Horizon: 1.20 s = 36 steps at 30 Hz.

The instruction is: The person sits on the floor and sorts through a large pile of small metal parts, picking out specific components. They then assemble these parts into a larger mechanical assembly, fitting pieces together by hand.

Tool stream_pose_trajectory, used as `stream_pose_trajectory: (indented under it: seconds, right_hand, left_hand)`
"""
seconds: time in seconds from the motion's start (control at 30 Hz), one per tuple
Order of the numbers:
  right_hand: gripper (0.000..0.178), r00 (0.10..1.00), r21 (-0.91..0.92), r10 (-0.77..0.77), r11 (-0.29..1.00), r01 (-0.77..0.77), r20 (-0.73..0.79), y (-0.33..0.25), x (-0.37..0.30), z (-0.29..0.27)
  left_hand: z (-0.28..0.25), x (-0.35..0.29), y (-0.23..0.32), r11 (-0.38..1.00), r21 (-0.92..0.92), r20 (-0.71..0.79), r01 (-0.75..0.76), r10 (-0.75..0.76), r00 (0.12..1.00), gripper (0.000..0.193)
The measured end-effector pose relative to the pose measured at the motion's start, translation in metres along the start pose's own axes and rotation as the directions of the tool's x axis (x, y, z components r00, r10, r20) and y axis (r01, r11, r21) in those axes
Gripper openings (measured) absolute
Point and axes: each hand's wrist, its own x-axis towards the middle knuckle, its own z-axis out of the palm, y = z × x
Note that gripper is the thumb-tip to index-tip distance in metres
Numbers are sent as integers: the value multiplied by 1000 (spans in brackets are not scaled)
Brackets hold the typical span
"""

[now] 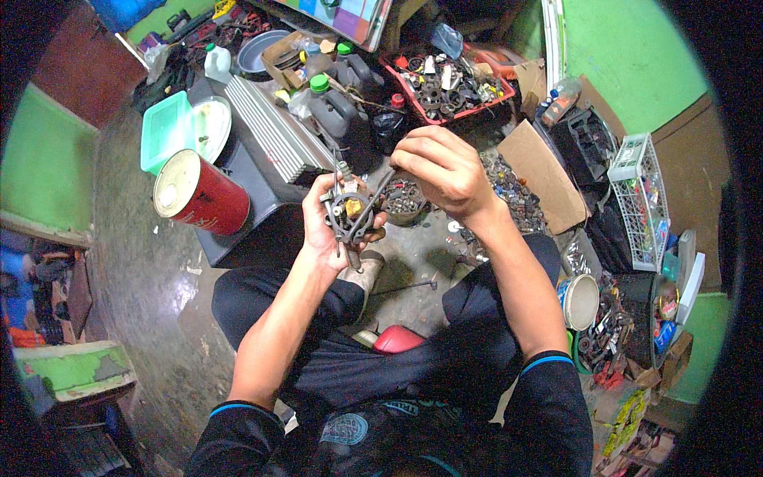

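Note:
My left hand is wrapped round a small metal mechanical part with a dark ring, a yellowish piece in the middle and coil springs at its top and bottom. Its exact kind I cannot make out. My right hand is closed, raised to the right of the part. Pinched in its fingers is a thin dark metal rod, slanting down toward the part; its far end appears to meet the ring. The upper end of the rod is hidden by my fingers.
A red can and a teal tray stand on a dark surface at left. Ahead are a grey jug and a red crate rim around parts. Loose metal pieces, cardboard and a white basket lie right.

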Motion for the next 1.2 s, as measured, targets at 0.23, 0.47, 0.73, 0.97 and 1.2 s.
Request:
stream_pose_trajectory:
  seconds: [0.23, 0.47, 0.73, 0.97, 1.2]
  right_hand:
    - [32, 981, -206, 16, 977, -57, -196, 26, -2, -36]
    - [32, 982, -106, 128, 984, -143, -135, 34, -9, -30]
    - [21, 701, -199, 652, 757, -622, 289, 75, -53, -9]
    - [19, 354, -482, 800, 581, -656, 485, 95, -74, 23]
    - [18, 288, -557, 872, 477, -680, 395, 105, -95, 49]
  left_hand:
    - [-12, 0, -5, 997, -15, -11, 76, -76, 997, 44]
    - [-4, 0, -5, 994, -73, 26, 82, -80, 996, 37]
    - [-7, -1, 3, 991, -130, 38, 44, -39, 998, 38]
    - [-4, -2, 3, 996, -91, -28, 8, -11, 1000, 38]
    - [-8, -2, 4, 996, -92, 13, 8, -7, 1000, 38]
